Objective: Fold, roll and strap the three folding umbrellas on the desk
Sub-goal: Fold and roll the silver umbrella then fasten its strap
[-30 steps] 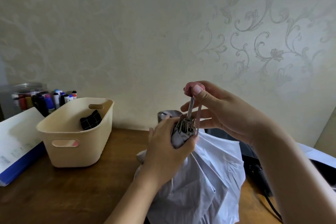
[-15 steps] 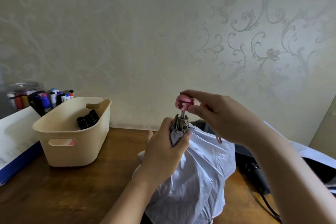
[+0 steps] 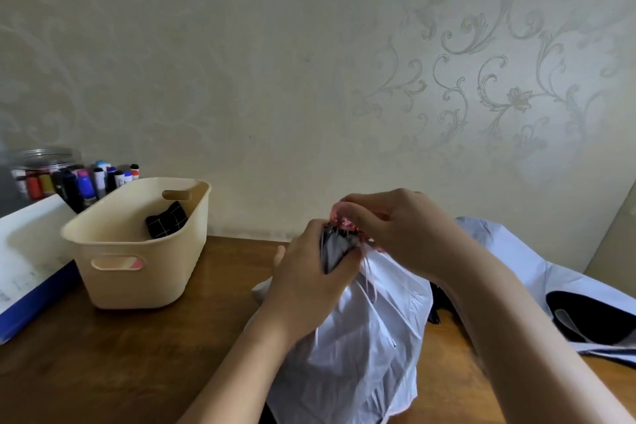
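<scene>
Head view: grips pale umbrella [image 3: 371,337], at 6 o'clock on tabletop [image 3: 155,354], round gathered ribs [image 3: 335,241] with left hand [image 3: 309,282]; cups pink handle [image 3: 339,217] with right hand [image 3: 399,227]. Could spring back out if not latched.

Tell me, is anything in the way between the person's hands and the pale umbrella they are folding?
Nothing visible is. The left hand grips the pale umbrella just below its bunched rib tips, and the right hand holds the pink handle at the top. Both touch it directly.
</scene>
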